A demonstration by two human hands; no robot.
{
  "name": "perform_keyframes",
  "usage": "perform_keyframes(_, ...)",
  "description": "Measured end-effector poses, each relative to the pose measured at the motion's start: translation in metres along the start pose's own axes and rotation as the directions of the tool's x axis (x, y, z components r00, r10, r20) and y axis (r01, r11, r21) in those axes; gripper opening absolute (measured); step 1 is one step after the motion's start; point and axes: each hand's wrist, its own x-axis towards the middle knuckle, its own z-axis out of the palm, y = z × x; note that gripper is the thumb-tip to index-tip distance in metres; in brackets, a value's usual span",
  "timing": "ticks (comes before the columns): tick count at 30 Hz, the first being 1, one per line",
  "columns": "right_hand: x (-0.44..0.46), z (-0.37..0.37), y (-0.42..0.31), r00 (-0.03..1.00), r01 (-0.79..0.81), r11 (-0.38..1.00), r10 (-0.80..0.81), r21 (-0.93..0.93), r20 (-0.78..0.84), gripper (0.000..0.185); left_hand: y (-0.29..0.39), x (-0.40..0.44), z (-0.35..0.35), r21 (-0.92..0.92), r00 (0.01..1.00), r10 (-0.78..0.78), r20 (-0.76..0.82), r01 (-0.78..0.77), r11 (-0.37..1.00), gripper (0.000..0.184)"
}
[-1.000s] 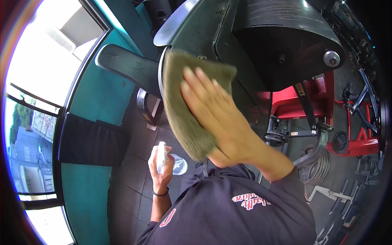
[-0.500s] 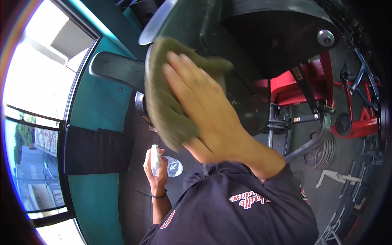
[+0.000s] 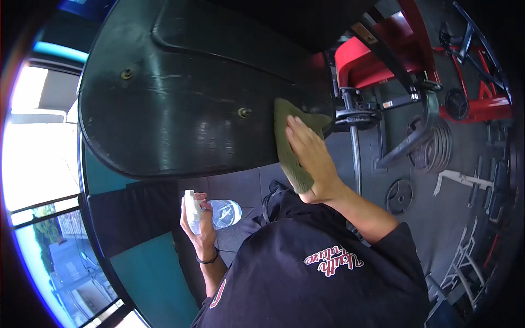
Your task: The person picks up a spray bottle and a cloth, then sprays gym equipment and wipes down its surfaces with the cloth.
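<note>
A green cloth (image 3: 287, 150) lies under my right hand (image 3: 314, 161), whose fingers press it against the right end of a large black panel (image 3: 197, 126). The panel has a rounded left end, a scuffed glossy surface and two small bolts. Lower down on the left, my left hand (image 3: 203, 232) is closed around the neck of a spray bottle (image 3: 227, 213) with a white trigger head and a clear body. The bottle is apart from the panel, below its lower edge.
A red machine part (image 3: 372, 54) and a steel post (image 3: 355, 147) stand to the right. Weight plates (image 3: 432, 147) and a white frame (image 3: 465, 180) are farther right. Windows (image 3: 44, 158) and a teal wall (image 3: 156, 279) border the left.
My right hand has moved the cloth right and down across the panel. The view has shifted, so more of the panel shows. My left hand still holds the spray bottle.
</note>
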Motion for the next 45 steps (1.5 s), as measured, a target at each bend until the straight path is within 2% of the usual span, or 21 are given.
perform_keyframes(4,0.016,0.002,-0.047,0.987,-0.047,0.991,0.065,0.122,-0.146,0.078,-0.004,0.001,0.010,-0.029,0.995,-0.034,0.091,0.036,0.999,0.028)
perform_keyframes(7,0.007,0.002,-0.026,0.992,-0.035,0.997,0.043,0.069,-0.119,0.076,-0.002,0.002,0.016,-0.016,0.987,-0.028,0.156,0.031,0.999,0.029)
perform_keyframes(8,-0.001,0.002,-0.013,0.983,-0.055,0.997,0.064,0.054,-0.172,0.077,-0.003,0.003,0.016,-0.015,0.984,-0.011,0.177,0.014,1.000,0.029)
perform_keyframes(11,-0.008,-0.006,-0.004,0.982,-0.112,0.992,0.119,0.052,-0.149,0.080,-0.007,0.004,0.015,-0.054,0.980,0.006,0.199,0.004,0.999,0.031)
perform_keyframes(14,0.029,-0.011,-0.035,0.993,0.005,0.989,0.012,0.148,-0.118,0.084,-0.008,-0.001,0.016,-0.112,0.981,0.004,0.193,0.018,0.994,0.035)
perform_keyframes(17,0.049,-0.005,-0.035,0.992,0.070,0.984,-0.052,0.163,-0.112,0.085,-0.004,-0.001,0.018,-0.007,0.966,0.053,0.254,-0.053,0.999,0.034)
perform_keyframes(20,0.031,-0.012,-0.042,0.997,0.034,0.986,-0.023,0.164,-0.068,0.088,-0.002,-0.009,0.026,-0.101,0.982,0.028,0.184,-0.009,0.995,0.033)
perform_keyframes(22,0.005,-0.014,-0.044,1.000,0.009,0.980,-0.003,0.198,-0.031,0.091,-0.011,-0.010,0.024,-0.026,0.984,0.047,0.170,-0.043,0.999,0.033)
perform_keyframes(23,-0.003,-0.015,-0.038,0.999,-0.008,0.989,0.012,0.147,-0.032,0.093,-0.014,-0.011,0.023,0.014,0.985,0.054,0.163,-0.057,0.998,0.033)
perform_keyframes(25,-0.019,-0.010,-0.024,0.998,-0.039,0.998,0.041,0.049,-0.038,0.096,-0.007,-0.015,0.025,-0.026,0.990,-0.003,0.143,0.007,1.000,0.032)
perform_keyframes(27,-0.029,-0.007,0.010,0.977,-0.129,0.990,0.136,0.053,-0.167,0.076,-0.009,-0.018,0.024,-0.078,0.992,-0.005,0.127,0.015,0.997,0.031)
perform_keyframes(30,-0.042,0.004,0.068,0.886,-0.339,0.938,0.346,0.078,-0.309,0.055,-0.012,-0.021,0.020,0.063,0.993,0.038,0.114,-0.045,0.997,0.029)
perform_keyframes(31,-0.028,-0.009,0.057,0.808,-0.514,0.818,0.563,0.258,-0.176,0.054,-0.012,-0.021,0.020,0.120,0.992,0.063,0.111,-0.077,0.990,0.028)
perform_keyframes(32,-0.010,-0.026,0.043,0.685,-0.667,0.631,0.728,0.396,-0.005,0.053,-0.004,-0.024,0.026,0.079,0.998,-0.021,0.056,0.016,0.997,0.025)
perform_keyframes(34,0.001,-0.011,0.045,0.784,-0.463,0.684,0.613,0.565,-0.100,0.049,-0.006,-0.026,0.028,0.056,0.998,-0.044,0.043,0.042,0.998,0.024)
perform_keyframes(36,0.023,-0.007,0.040,0.915,-0.120,0.894,0.268,0.431,-0.301,0.046,-0.005,-0.028,0.031,0.072,0.998,-0.041,0.038,0.039,0.997,0.024)
perform_keyframes(37,0.030,-0.008,0.040,0.923,0.067,0.940,0.069,0.335,-0.378,0.045,-0.003,-0.028,0.033,0.099,0.999,-0.024,0.037,0.021,0.995,0.025)
perform_keyframes(38,0.032,-0.007,0.046,0.916,0.153,0.956,-0.042,0.251,-0.398,0.042,-0.002,-0.027,0.035,0.125,0.999,-0.005,0.040,0.000,0.992,0.025)
perform_keyframes(41,0.018,-0.017,0.074,0.943,0.166,0.948,-0.071,0.272,-0.326,0.039,0.000,-0.028,0.039,0.056,1.000,-0.001,0.007,0.001,0.998,0.026)
perform_keyframes(42,0.018,-0.018,0.076,0.941,0.074,0.944,0.040,0.320,-0.335,0.036,0.000,-0.028,0.042,0.044,1.000,-0.011,-0.005,0.011,0.999,0.026)
perform_keyframes(45,0.028,-0.020,0.072,0.936,0.049,0.933,0.082,0.358,-0.341,0.037,0.003,-0.028,0.047,0.039,0.999,-0.032,-0.020,0.033,0.999,0.026)
